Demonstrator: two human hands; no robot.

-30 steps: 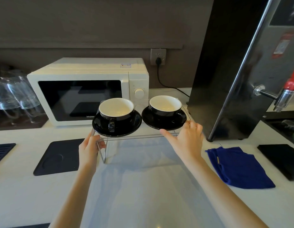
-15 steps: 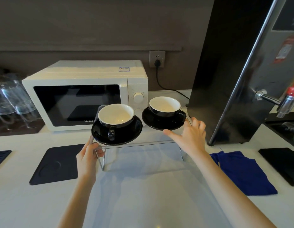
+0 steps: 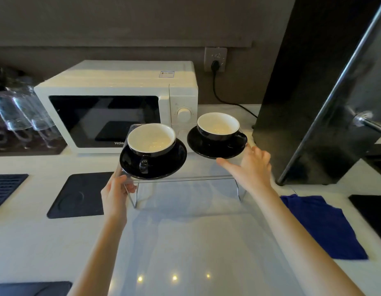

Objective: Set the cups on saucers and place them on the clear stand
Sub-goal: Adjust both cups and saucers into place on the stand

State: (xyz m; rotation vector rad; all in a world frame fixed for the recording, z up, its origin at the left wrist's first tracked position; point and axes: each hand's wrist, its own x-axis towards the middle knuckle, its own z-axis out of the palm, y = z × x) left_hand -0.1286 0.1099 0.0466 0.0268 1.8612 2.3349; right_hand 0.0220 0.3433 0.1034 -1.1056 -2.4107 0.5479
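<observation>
My left hand (image 3: 118,194) is gripping the clear stand (image 3: 185,180) by its left leg, my right hand (image 3: 252,166) spreading its fingers wide against the right end. On top, the left cup (image 3: 151,139) is sitting on the left saucer (image 3: 164,167) and the right cup (image 3: 218,127) on the right saucer (image 3: 208,149).

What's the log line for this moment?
left cup on left saucer; right cup on right saucer; both on clear stand; left hand grips its left leg; right hand touches right end

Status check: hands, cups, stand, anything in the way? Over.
Left hand grips clear stand by left leg; right hand open at its right end. Both cups on saucers, on the stand. Microwave close behind, black machine right.
</observation>
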